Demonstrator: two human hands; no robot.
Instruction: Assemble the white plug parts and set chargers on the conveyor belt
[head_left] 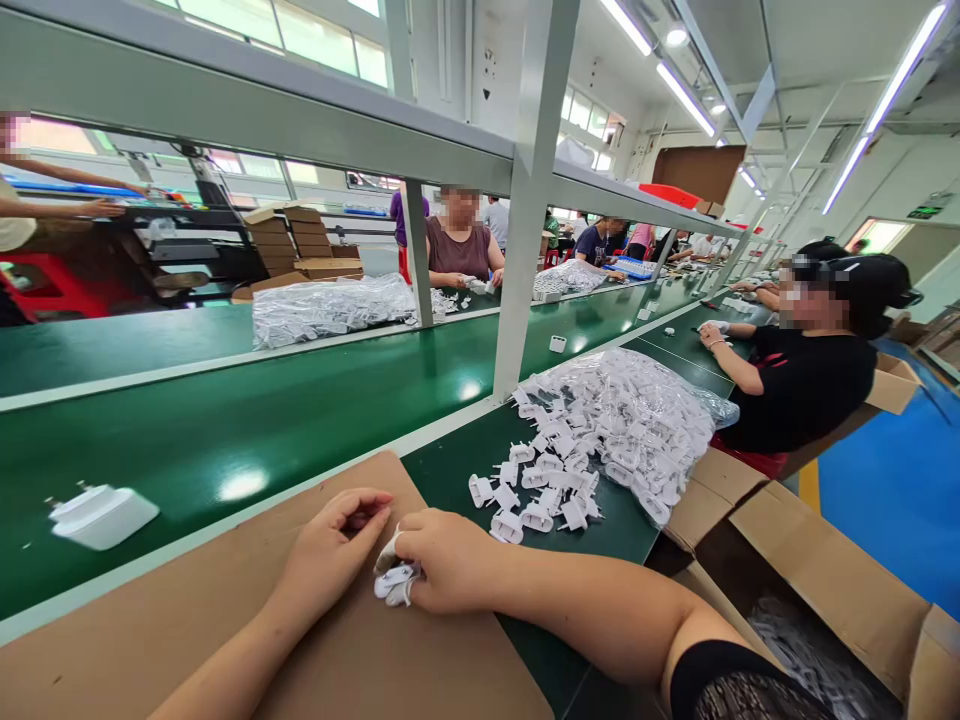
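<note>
My right hand (442,560), with pale finger cots on its thumb and fingertip, pinches a small white plug head (395,578) just above a brown cardboard sheet (225,600). Beside it, my left hand (330,550) is closed, thumb against curled fingers. Whatever might be between those fingers is hidden. Past my right hand, loose white plug heads (536,490) lie scattered on the green bench (442,460). They spill from a large clear plastic bag (637,410) full of the same parts.
A white charger with two pins (105,515) rests on the green conveyor belt (315,400). A grey steel post (529,220) and shelf stand ahead. Open cardboard boxes (825,560) sit at lower right. One co-worker (810,370) sits at right, another (465,250) across the belt.
</note>
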